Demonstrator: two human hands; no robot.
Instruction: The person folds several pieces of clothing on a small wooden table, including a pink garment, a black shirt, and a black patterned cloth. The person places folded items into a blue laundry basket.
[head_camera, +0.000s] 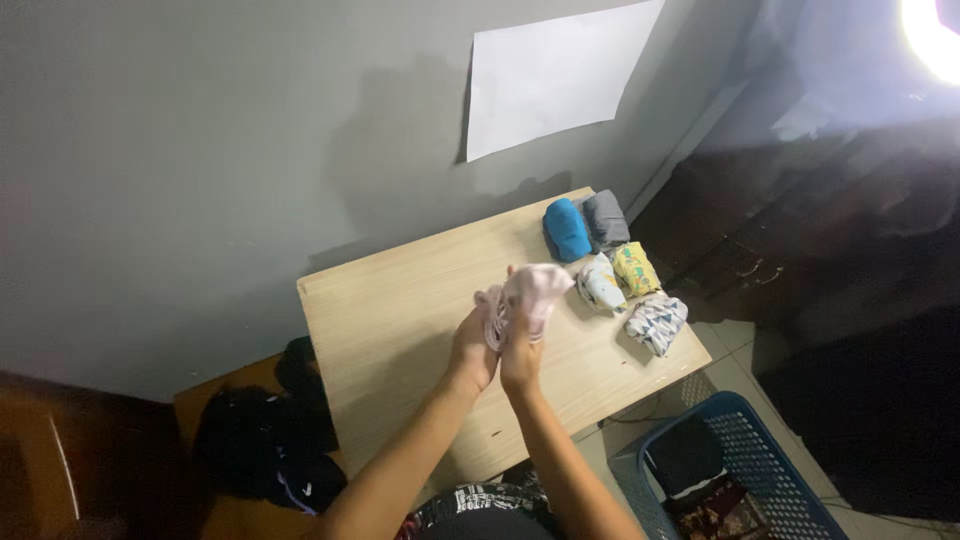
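Both hands, the left hand (473, 347) and the right hand (521, 350), grasp a pale pink garment (528, 293) bunched up just above the light wooden table (400, 330). Five rolled clothes lie near the table's far right corner (blue roll (567, 229), grey roll (605, 219), white roll (600, 283), yellow roll (635, 268), patterned roll (655, 322)), and a blue basket (770, 460) stands on the floor beside it.

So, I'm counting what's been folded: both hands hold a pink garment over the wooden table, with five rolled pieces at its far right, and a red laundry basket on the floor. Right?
Not quite: the laundry basket is blue, not red, as the head view shows. The rest holds: the left hand and right hand hold the pink garment over the wooden table, with five rolled pieces at its far right.
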